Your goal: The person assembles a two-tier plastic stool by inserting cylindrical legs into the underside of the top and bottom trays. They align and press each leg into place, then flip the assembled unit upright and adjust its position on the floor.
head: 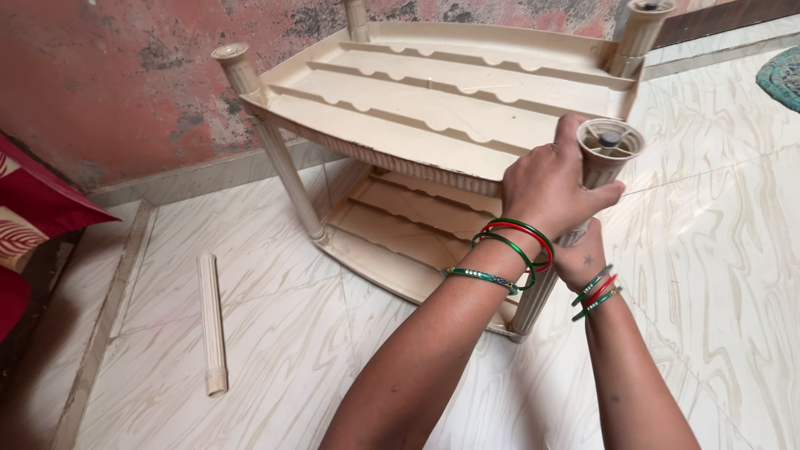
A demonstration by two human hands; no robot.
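A cream plastic rack (pixel 433 108) with two ribbed shelves stands on the marble floor. My left hand (pixel 546 185) is closed around the top of the rack's near right post (pixel 608 154), just under its open round end. My right hand (pixel 581 260) grips the same post lower down, mostly hidden behind my left wrist. Both wrists wear green and red bangles. The lower shelf (pixel 400 237) shows beneath the upper one.
A loose cream fluted post (pixel 212 321) lies on the floor to the left. A red patterned cloth (pixel 33 221) sits at the left edge. A stained pink wall (pixel 125 75) runs behind the rack. A green mat (pixel 783 77) is at the far right.
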